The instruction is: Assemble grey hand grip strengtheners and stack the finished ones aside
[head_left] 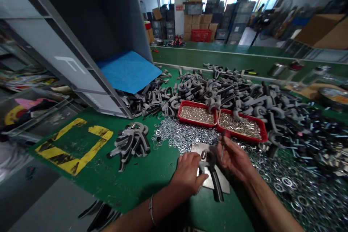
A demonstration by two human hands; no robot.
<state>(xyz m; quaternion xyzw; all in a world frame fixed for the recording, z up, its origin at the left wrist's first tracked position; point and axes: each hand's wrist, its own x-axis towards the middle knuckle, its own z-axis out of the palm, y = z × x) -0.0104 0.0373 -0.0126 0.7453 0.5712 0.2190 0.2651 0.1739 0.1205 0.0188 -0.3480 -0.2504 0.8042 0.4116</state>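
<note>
My left hand (187, 174) is closed on a hand tool with black-and-grey handles (216, 183), like pruning shears, lying on a flat metal plate (224, 183). A small shiny metal piece sits near the tool's head by my fingertips. To the right of the tool, my right hand (236, 159) pinches a thin metal rod with a dark reddish end (225, 135), held roughly upright; its exact kind is unclear. Beyond the hands lie many small metal rings (174, 130). Two red trays, one with tiny metal parts (197, 114) and one with short pins (237, 126), stand behind them.
A large heap of grey handle parts (223, 87) spreads behind the trays. At left, a small pile of handles (132, 143) lies near a yellow-black tape square (61, 157). A tilted grey crate (89, 72) holds a blue sheet (130, 72). More washers (301, 199) cover the right side.
</note>
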